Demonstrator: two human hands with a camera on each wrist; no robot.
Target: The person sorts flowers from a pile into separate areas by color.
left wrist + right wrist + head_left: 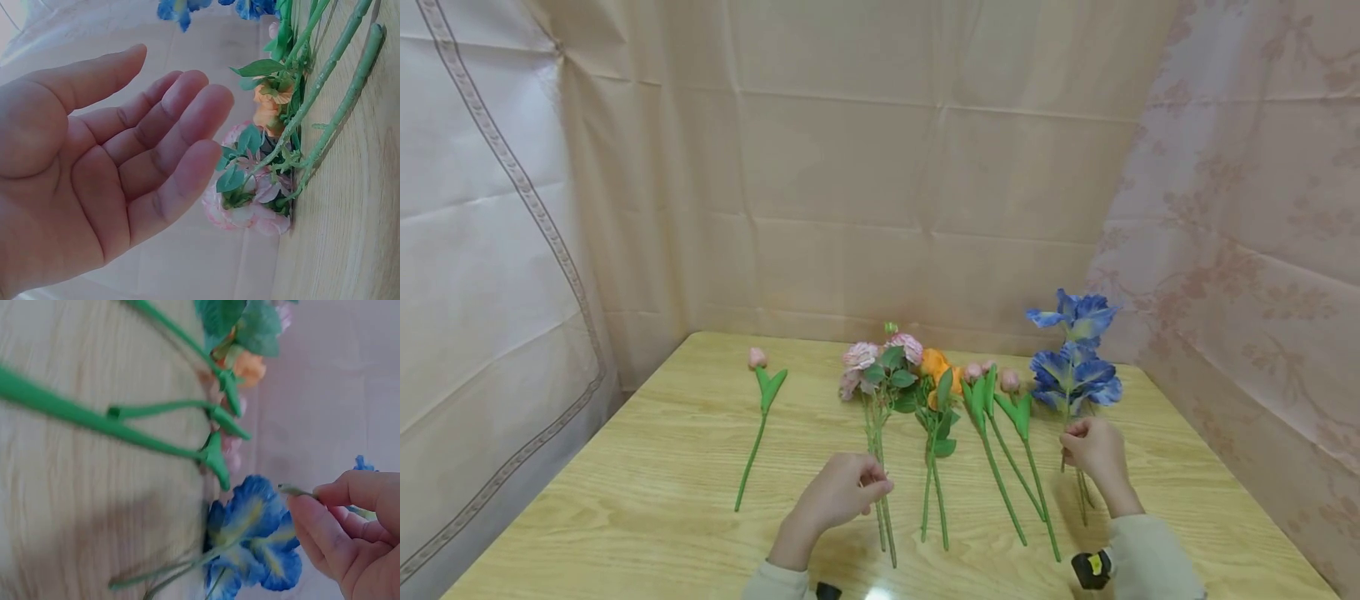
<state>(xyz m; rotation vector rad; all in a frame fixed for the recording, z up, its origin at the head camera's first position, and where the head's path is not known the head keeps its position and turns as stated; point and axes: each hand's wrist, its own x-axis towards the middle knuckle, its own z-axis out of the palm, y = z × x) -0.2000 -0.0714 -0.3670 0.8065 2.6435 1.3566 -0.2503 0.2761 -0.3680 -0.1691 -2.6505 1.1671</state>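
Note:
My right hand point(1099, 457) pinches the thin stem point(300, 490) of a blue flower point(1081, 315) between thumb and fingertips, lifted off the table. Other blue flowers point(250, 534) lie beneath it, their stems on the wood. My left hand point(842, 493) hovers over the stems of the pink-and-white flowers point(861, 357). In the left wrist view that hand point(125, 144) has its palm bare and fingers loosely bent, apart from the flowers. Part of the held flower is hidden behind my right hand in the right wrist view.
Orange flowers point(936, 364) with green leaves lie mid-table. Several pink tulips point(1010, 382) lie right of them. A single pink tulip point(757, 358) lies apart on the left. The wooden table point(647, 467) is bordered by hanging cloth point(842, 167) behind and at both sides.

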